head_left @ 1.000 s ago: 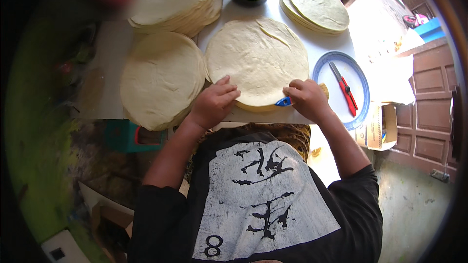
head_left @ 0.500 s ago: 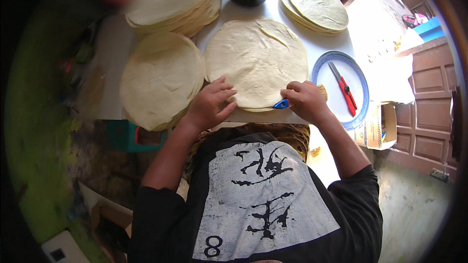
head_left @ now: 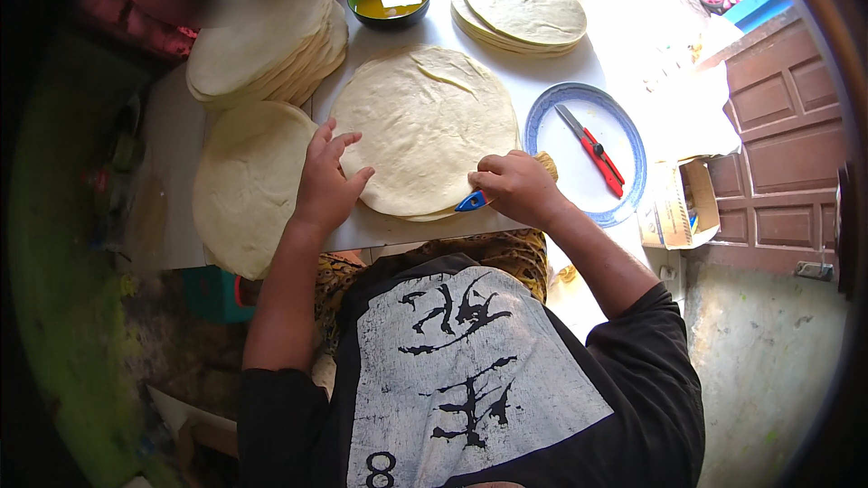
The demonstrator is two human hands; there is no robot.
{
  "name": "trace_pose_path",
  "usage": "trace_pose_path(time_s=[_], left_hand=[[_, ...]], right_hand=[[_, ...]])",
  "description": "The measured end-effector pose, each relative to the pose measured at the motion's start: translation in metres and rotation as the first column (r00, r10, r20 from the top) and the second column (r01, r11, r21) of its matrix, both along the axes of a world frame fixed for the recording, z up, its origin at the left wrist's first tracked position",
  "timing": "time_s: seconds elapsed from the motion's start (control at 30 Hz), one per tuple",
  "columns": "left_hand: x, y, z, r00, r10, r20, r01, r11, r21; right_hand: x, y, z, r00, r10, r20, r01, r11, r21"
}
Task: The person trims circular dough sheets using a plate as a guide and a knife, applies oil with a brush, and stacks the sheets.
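A round, flat stack of pale dough sheets [head_left: 429,126] lies in front of me on the white table. At its left edge, my left hand [head_left: 327,181] is open with fingers spread, the fingertips over the rim of the dough. My right hand [head_left: 517,188] is closed round a brush [head_left: 471,202] at the near right edge of that stack. The brush's blue handle end points left and its tan bristles stick out on the right, beside the plate. Another dough stack [head_left: 244,181] lies just left of my left hand, overhanging the table's near edge.
Behind stand a green-and-black bowl [head_left: 391,22] of yellow liquid, a tall dough stack [head_left: 258,32] at left and a lower dough stack [head_left: 529,4] at right. A blue-rimmed plate [head_left: 537,131] holds a red-handled knife [head_left: 597,155]. A cardboard box [head_left: 666,221] sits beyond the plate.
My left hand has gone from the near left edge of the middle dough farther up its left side, its fingers spreading. My right hand still grips the brush. The whole view has shifted.
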State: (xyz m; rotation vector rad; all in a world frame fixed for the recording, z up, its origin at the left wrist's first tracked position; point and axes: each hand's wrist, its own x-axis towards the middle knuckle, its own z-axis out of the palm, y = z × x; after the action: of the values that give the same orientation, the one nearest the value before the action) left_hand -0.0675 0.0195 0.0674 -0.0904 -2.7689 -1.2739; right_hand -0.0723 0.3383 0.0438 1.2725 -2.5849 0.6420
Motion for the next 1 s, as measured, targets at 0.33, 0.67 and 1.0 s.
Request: trace_pose_path(time_s=[0.33, 0.67, 1.0], left_hand=[[0.004, -0.008, -0.006, 0.99, 0.018, -0.143, -0.013, 0.999, 0.034], [0.0, 0.006, 0.004, 0.925, -0.227, -0.304, 0.076, 0.896, -0.438], [-0.05, 0.081, -0.029, 0.873, -0.478, 0.096, 0.42, 0.636, -0.647]], right_hand=[[0.0, -0.003, 0.007, 1.0, 0.022, -0.007, -0.022, 1.0, 0.022], [-0.003, 0.003, 0.015, 0.989, -0.022, 0.149, 0.02, 1.0, 0.013], [-0.021, 0.017, 0.031, 0.939, -0.267, 0.216, 0.298, 0.946, -0.126]])
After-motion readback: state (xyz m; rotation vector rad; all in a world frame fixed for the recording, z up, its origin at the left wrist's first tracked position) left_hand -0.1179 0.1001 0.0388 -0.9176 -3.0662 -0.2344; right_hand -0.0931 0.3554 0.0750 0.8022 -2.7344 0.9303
